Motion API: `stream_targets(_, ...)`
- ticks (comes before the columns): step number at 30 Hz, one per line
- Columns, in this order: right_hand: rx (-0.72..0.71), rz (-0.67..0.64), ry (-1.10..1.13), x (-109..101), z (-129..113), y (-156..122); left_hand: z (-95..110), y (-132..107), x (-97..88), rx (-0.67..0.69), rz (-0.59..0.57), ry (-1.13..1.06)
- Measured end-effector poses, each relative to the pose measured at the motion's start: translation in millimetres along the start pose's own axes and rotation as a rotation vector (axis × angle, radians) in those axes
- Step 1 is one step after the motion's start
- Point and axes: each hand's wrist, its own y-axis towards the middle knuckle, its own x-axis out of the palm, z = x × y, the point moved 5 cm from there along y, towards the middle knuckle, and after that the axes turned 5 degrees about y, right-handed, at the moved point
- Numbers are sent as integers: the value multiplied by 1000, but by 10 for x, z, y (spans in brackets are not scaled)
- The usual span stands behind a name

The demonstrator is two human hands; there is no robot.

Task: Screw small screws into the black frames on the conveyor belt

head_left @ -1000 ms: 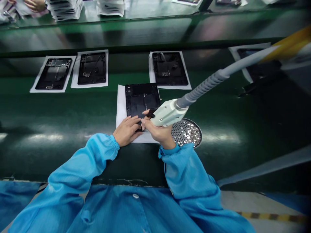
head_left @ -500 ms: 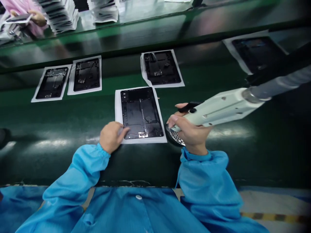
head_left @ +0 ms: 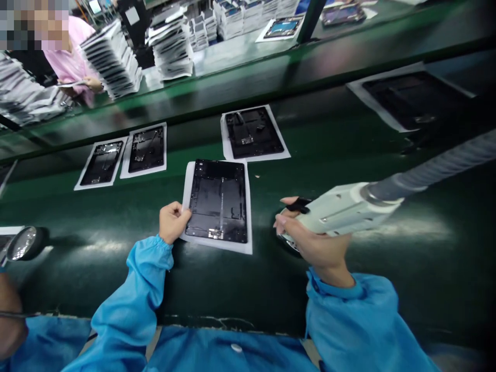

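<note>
While the black panel [head_left: 219,199] is lying on its white sheet [head_left: 188,181] over the green bench [head_left: 217,292], the left hand [head_left: 172,221] is pinching the sheet's edge between thumb and curled fingers, at the panel's lower left. Right of the panel and apart from it, the right hand [head_left: 315,245] is wrapping its fingers around a pale green tool [head_left: 344,206]. The step in hand seems to be positioning panel and sheet together, not applying the tool; shifting them would be calling for a pinch that stops the panel sliding. Whether the left fingers are gripping the panel too is hard to tell. The right hand is hiding most of a round dish [head_left: 287,244], and the tool's tip is not showing clearly.
</note>
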Motion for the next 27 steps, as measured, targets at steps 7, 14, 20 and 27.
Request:
stream_targets(7,194,-54,42,123,243,-90,-96,680,-300,11,269,-133)
stream_targets(14,230,-131,25,185,329,-90,-40,1644,-321,46,342,112)
stream_targets(20,276,-144,23,205,356,-81,-126,1938,-454,100,118,498)
stream_targets(27,263,-126,5,211,271,-68,-545,1746,-974,86,-133,1030)
